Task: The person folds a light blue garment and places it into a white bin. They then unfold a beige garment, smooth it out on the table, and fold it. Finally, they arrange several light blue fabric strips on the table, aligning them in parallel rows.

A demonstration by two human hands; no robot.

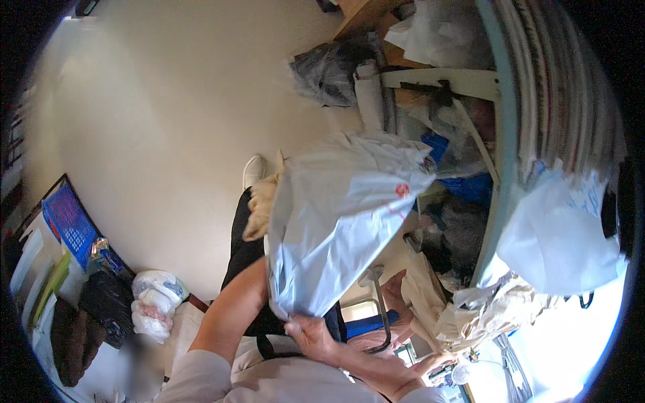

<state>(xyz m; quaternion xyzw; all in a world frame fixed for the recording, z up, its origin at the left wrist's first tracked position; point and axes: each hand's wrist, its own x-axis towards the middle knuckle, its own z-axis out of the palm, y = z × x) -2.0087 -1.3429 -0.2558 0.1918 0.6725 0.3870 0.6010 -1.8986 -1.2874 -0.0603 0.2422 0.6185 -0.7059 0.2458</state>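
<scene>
A large white plastic bag (342, 208) with a small red print spreads in front of my body. Its lower corner is pinched in the closed fingers of my right hand (312, 336). My left forearm reaches up to the bag's left side, where the hand disappears; whether it is inside or behind the bag I cannot tell. Beige fabric (261, 208) sticks out along the bag's left edge.
On the right, a stack of folded material (557, 87) rises above a light frame (443, 82), with bags around it. Another person's hand (437, 363) is at the lower right. At the lower left stand a blue basket (69, 218), a black bag (107, 305) and white bags (154, 305).
</scene>
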